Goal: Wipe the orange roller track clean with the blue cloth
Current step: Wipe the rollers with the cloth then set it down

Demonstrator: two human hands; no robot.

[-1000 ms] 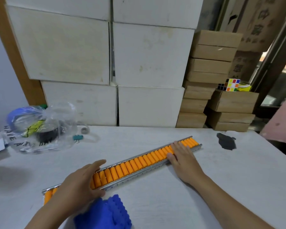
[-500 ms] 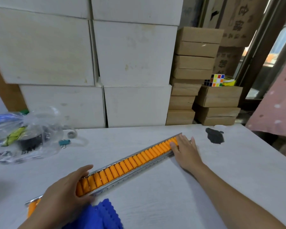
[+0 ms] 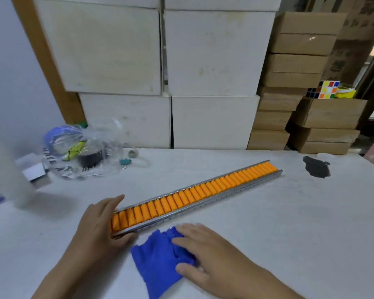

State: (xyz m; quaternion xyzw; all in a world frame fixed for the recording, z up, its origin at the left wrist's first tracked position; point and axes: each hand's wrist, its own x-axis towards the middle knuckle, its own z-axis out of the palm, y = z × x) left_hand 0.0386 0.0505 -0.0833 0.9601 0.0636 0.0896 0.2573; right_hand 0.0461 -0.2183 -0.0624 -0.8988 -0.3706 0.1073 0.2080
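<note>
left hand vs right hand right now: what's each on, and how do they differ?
The left hand rests on the near end of the roller track; the right hand lies on the blue cloth, off the track. The left hand wraps the track end, thumb on its near rail; the right hand lies flat, fingers spread, pressing down without gripping. Shared: both are bare, palm down, low on the table.
</note>
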